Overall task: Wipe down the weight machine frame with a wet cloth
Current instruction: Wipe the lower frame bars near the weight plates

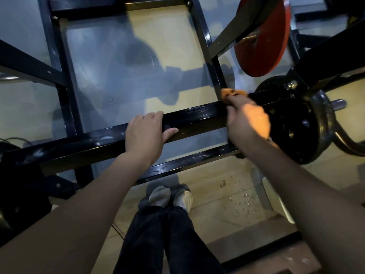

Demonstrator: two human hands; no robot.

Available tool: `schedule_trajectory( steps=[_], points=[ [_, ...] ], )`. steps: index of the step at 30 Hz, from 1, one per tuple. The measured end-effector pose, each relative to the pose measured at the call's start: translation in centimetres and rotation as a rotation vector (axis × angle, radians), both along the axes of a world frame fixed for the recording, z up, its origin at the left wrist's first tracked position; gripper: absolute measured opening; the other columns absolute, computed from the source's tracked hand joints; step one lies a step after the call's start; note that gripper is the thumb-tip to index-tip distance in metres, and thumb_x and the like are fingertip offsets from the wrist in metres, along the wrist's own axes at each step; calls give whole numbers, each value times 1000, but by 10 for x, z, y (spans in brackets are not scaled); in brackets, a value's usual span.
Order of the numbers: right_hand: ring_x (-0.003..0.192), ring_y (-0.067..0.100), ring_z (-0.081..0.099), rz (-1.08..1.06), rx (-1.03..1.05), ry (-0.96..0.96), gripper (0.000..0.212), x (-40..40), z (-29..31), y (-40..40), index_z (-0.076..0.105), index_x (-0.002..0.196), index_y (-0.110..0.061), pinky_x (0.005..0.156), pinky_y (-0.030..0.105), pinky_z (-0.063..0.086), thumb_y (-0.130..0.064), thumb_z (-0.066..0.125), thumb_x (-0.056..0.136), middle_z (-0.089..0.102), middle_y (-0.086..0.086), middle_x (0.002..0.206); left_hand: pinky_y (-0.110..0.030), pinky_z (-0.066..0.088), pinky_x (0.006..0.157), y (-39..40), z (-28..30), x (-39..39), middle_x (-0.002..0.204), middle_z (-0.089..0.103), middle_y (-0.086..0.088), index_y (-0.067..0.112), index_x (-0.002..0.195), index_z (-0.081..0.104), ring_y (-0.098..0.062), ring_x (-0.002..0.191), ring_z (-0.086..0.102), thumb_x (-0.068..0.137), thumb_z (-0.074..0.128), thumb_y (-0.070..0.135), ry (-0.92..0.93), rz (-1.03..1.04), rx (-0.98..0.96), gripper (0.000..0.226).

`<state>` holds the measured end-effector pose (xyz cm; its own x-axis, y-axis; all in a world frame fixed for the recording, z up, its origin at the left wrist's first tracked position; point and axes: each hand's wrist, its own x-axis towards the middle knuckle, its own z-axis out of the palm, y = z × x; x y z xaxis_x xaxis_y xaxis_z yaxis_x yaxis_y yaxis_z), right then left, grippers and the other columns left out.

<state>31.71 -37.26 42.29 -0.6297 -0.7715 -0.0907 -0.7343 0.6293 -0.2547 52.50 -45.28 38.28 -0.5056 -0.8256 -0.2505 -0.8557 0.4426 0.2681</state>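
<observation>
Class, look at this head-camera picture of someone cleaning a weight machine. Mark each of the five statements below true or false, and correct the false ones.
1. The right hand holds an orange cloth against the black frame bar. True.
2. The left hand holds a spray bottle. False: it grips the frame bar, fingers over the top and thumb on the near side.
3. A red weight plate hangs above the right hand in the picture. True.
4. The cloth lies on the floor by the shoes. False: it is up at the bar, in the right hand.
5. Water droplets dot the floor right of the shoes. True.
</observation>
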Motion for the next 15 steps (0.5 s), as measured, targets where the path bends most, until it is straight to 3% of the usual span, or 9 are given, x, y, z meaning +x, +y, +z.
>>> schedule_trajectory(
  steps=[2, 5, 7, 10, 13, 15],
  points=[
    [109, 29, 67, 204, -95, -123, 33, 53, -9, -7, 68, 131, -22, 95, 40, 54, -16, 59, 100, 67, 0, 132, -40, 32, 75, 2, 1, -1, 108, 65, -10, 16, 101, 50, -35, 96, 56, 102, 48, 58, -43, -30, -21, 41],
    [96, 35, 69, 458, -105, -126, 34, 92, -19, -3, 69, 130, -24, 78, 45, 60, -17, 62, 97, 67, -3, 133, -40, 39, 79, -2, 2, -3, 115, 65, -10, 13, 115, 56, -35, 105, 59, 103, 53, 44, -114, -50, 6, 33],
    [95, 34, 69, 474, -129, -61, 36, 68, -18, 4, 69, 131, -28, 75, 43, 60, -16, 63, 98, 67, -6, 135, -39, 38, 71, -7, 2, -1, 111, 67, -7, 17, 111, 56, -35, 101, 62, 100, 54, 56, -96, -38, 37, 40],
    [103, 32, 66, 353, -31, 12, 42, 0, -14, 19, 64, 137, -33, 80, 43, 57, -15, 58, 100, 58, -6, 143, -37, 33, 65, -9, 5, 0, 106, 67, -6, 19, 99, 46, -34, 96, 62, 97, 47, 68, -102, -65, 33, 49],
    [101, 40, 63, 44, 101, 132, 37, -50, -5, 27, 61, 139, -34, 82, 46, 54, -27, 52, 104, 48, 0, 139, -35, 29, 73, -3, 7, -3, 119, 64, -6, 17, 116, 51, -33, 106, 59, 101, 42, 64, -149, -111, 4, 50],
    [100, 38, 63, -23, 94, 130, 35, -30, -5, 19, 61, 138, -31, 80, 39, 50, -28, 52, 105, 47, -1, 135, -35, 27, 76, -2, 5, -2, 123, 63, -6, 16, 122, 51, -33, 110, 58, 101, 41, 62, -146, -99, -14, 52]
  ],
)
